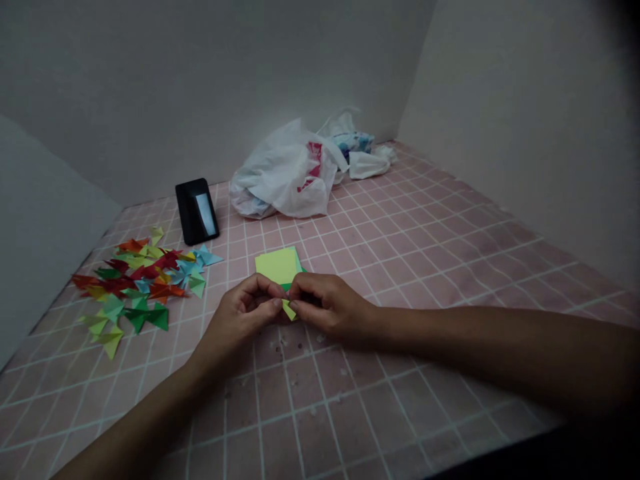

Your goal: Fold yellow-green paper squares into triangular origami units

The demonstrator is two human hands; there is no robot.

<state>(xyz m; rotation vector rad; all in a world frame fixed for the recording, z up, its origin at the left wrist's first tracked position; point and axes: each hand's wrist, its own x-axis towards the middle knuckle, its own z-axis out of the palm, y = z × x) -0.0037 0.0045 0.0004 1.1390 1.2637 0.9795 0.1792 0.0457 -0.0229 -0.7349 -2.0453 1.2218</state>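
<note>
My left hand (245,313) and my right hand (327,307) meet over the pink tiled floor (400,253), fingers pinched together on a small yellow-green folded paper piece (289,308). Just beyond my fingertips lies a stack of yellow-green paper squares (277,264) with green sheets under it. Most of the folded piece is hidden between my fingers.
A pile of folded paper triangles (137,283) in red, green, yellow, blue and orange lies at the left. A black phone (197,211) leans upright behind it. White plastic bags (290,173) sit in the far corner by the grey walls.
</note>
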